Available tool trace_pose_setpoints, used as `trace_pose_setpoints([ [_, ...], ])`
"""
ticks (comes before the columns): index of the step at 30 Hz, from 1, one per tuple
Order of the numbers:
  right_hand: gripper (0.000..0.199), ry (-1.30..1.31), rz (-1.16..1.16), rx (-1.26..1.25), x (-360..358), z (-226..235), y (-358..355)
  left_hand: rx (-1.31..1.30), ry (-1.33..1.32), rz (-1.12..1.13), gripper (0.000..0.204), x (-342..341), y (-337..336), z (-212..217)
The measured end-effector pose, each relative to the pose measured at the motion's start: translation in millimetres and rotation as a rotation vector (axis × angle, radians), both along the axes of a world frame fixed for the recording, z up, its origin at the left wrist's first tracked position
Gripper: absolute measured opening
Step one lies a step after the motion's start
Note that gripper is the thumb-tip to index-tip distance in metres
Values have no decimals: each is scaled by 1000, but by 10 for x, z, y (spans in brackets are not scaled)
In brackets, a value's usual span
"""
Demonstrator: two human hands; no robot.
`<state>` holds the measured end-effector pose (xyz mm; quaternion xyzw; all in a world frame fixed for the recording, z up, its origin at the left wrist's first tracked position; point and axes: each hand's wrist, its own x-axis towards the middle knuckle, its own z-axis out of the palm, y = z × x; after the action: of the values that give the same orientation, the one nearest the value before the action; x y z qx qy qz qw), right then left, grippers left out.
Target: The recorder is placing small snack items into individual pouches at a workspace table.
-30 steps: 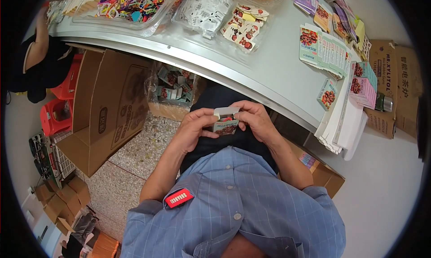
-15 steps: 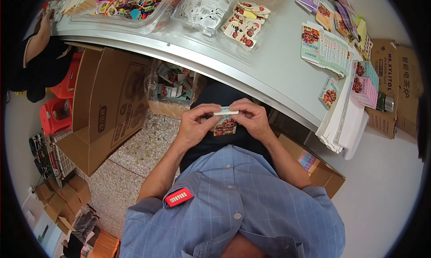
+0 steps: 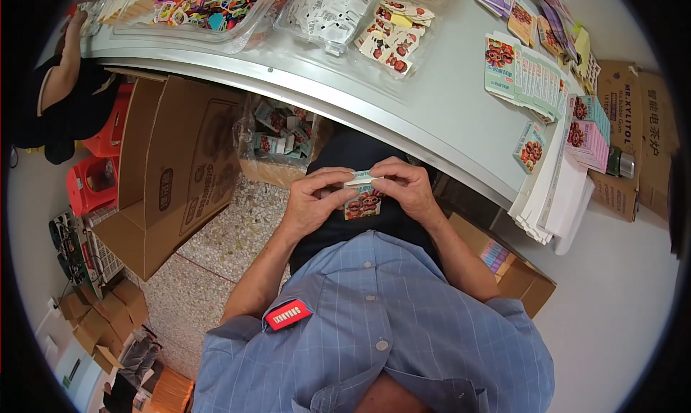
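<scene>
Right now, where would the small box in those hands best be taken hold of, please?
Probably the lower part of the small box, pinched at its side edges from the side of the blue shirt: the left hand and right hand hold its upper end, while its printed face shows bare below them.

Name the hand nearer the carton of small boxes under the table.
Left. In the picture, the left hand is below and right of the carton; the right hand is farther right, beyond the small box both hold.

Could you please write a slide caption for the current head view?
Left hand and right hand pinch the top of a small illustrated carton before a metal-edged worktable.
</scene>
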<state>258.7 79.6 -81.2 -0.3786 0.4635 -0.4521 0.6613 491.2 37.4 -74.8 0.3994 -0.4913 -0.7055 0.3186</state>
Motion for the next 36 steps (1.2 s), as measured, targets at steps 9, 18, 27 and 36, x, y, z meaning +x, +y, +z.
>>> trace_pose_setpoints([
  [9, 18, 109, 22, -53, -9, 79, -16, 144, -99, -63, 20, -58, -111, 287],
  [18, 13, 19, 40, 104, 13, 310, 23, 383, -132, -74, 19, -41, -66, 454],
  [27, 13, 51, 54, 208, 12, 519, 72, 556, -72, -84, 16, -28, -52, 533],
  [36, 13, 45, 92, 326, -1, 553, 17, 525, -81, -107, 16, -21, -55, 496],
])
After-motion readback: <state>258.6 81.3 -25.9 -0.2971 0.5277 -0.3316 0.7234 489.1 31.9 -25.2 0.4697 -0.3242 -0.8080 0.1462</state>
